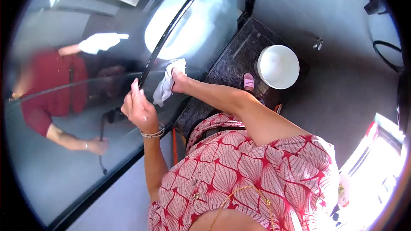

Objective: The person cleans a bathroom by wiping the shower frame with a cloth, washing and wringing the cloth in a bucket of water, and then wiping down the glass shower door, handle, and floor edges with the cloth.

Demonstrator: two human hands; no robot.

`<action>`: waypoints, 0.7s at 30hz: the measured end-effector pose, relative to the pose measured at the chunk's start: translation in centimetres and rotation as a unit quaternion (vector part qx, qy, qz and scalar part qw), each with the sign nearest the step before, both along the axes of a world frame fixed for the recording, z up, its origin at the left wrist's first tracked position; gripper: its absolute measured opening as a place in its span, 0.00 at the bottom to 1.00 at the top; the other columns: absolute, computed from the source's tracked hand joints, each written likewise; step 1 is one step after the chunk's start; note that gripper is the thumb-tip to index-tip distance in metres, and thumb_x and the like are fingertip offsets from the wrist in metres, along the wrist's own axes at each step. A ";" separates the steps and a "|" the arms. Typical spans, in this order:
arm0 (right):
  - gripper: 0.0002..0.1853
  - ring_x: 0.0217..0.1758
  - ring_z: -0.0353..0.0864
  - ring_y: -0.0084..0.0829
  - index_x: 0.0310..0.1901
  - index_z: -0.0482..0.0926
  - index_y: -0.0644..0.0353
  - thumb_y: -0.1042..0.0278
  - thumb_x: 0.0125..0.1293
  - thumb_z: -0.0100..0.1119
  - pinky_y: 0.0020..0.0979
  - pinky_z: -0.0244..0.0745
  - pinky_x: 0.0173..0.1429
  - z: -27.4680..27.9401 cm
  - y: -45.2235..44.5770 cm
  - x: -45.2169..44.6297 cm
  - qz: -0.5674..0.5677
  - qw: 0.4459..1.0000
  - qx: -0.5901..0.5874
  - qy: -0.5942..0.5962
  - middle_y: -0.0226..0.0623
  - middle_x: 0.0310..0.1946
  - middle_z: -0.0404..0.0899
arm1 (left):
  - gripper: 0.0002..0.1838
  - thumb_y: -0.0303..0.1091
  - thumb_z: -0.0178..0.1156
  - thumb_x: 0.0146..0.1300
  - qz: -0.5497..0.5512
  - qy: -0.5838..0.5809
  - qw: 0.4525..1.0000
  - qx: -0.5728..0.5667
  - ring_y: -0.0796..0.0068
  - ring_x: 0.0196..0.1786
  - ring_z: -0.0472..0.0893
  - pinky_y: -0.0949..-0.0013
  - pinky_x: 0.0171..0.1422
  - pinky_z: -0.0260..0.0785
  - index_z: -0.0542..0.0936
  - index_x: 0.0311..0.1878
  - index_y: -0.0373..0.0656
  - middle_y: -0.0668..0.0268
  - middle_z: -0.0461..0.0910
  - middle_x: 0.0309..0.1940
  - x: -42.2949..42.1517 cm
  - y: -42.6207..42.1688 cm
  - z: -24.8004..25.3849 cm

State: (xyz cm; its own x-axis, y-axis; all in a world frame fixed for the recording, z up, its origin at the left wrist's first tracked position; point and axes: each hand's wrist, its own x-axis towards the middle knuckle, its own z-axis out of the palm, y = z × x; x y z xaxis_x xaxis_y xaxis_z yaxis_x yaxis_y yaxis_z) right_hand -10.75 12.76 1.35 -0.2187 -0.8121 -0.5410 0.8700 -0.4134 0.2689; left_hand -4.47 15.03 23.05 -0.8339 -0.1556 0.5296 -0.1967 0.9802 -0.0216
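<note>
My left hand (140, 108) is closed around the lower end of a long black handle (166, 33) on the glass door (128, 132). My right hand (180, 80) reaches across and presses a crumpled white cloth (165, 86) against the glass, just right of the handle. Part of the cloth sticks out above the fingers and part hangs below them. A bracelet circles my left wrist.
A white bucket (278, 67) stands on the dark tiled floor (231, 55) in the corner. A tap (317, 43) and a black hose (387, 55) are on the grey wall. In the glass appears a person in dark red (55, 85), as a reflection or beyond it.
</note>
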 end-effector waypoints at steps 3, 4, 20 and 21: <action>0.16 0.37 0.75 0.37 0.35 0.72 0.59 0.58 0.66 0.35 0.41 0.70 0.50 4.3 2.8 0.0 0.011 0.995 -0.047 0.090 0.41 0.34 0.76 | 0.13 0.27 0.51 0.58 -0.017 0.014 0.999 0.027 0.65 0.34 0.75 0.67 0.40 0.61 0.76 0.47 0.41 0.62 0.76 0.31 0.4 -0.7 -0.4; 0.15 0.37 0.75 0.35 0.36 0.73 0.59 0.59 0.66 0.36 0.38 0.71 0.49 3.3 3.5 -0.5 0.018 0.980 -0.124 0.155 0.40 0.35 0.76 | 0.13 0.27 0.51 0.58 -0.021 0.012 0.999 0.048 0.65 0.35 0.75 0.67 0.41 0.61 0.76 0.47 0.41 0.62 0.76 0.31 0.5 -1.0 -0.5; 0.15 0.45 0.72 0.26 0.46 0.68 0.64 0.72 0.56 0.55 0.24 0.70 0.46 14.4 18.9 -18.6 -0.187 0.221 0.458 0.841 0.39 0.46 0.69 | 0.09 0.30 0.48 0.63 0.213 0.306 0.658 0.654 0.80 0.35 0.74 0.77 0.39 0.67 0.74 0.42 0.38 0.67 0.75 0.33 12.1 -5.4 -2.3; 0.15 0.45 0.71 0.26 0.46 0.68 0.64 0.73 0.57 0.55 0.23 0.69 0.47 15.2 18.5 -18.5 -0.194 0.152 0.469 0.848 0.38 0.46 0.69 | 0.09 0.31 0.48 0.63 0.207 0.319 0.668 0.640 0.80 0.34 0.74 0.77 0.37 0.67 0.74 0.43 0.39 0.67 0.76 0.32 12.5 -6.4 -3.0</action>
State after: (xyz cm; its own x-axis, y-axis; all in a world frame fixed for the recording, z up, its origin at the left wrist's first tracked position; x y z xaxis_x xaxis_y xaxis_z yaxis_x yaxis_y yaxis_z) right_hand -29.22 31.23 16.60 -0.6229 -0.2999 0.7225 -0.7796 0.3137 -0.5420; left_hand 8.02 8.62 20.02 -0.2474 -0.9684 -0.0320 -0.0256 -0.0265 0.9993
